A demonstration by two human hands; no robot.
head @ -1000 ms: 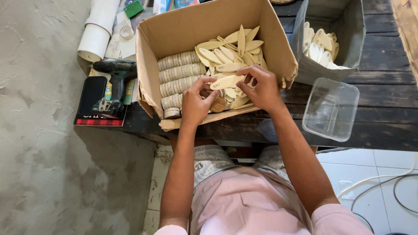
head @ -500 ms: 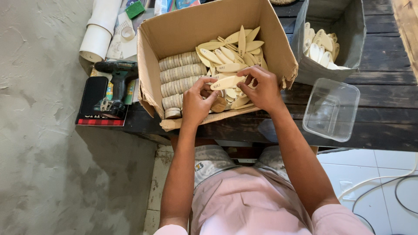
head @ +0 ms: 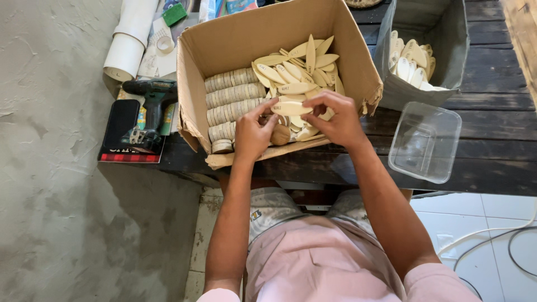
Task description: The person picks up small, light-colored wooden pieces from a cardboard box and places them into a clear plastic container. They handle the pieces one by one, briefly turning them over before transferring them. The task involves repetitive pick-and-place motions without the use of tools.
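A dark plank table (head: 492, 100) spans the upper part of the view, with a rough grey floor (head: 56, 196) to the left of it and white tiles (head: 492, 212) at the lower right, where pale cables (head: 503, 235) curl. On the table stands an open cardboard box (head: 224, 39), its near flap hanging over the table edge; inside, the left half holds neat rows of stacked wooden biscuits (head: 232, 95) lying on edge, and the right half holds a loose heap of the same oval pieces (head: 302, 61). To the right of the box, just beside it, sits a grey fabric bin (head: 414, 33) with more pale oval pieces (head: 411, 61) in it, and nearer the table edge a clear plastic tub (head: 425, 142) stands apart from both. To the left of the box lie white rolled tubes (head: 131, 39), and below them a dark cordless drill (head: 148, 112) rests on a red-and-black case (head: 120, 134). The person sits close to the table edge, lap in pink cloth (head: 319, 257). Both hands reach into the near part of the box: the left hand (head: 251, 131) and the right hand (head: 335, 120) hold one flat oval wooden biscuit (head: 291, 108) level between them, just above the loose heap. The left grip pinches its left end between thumb and fingertips; the right grip is pressed on its right end, fingers curled over the top.
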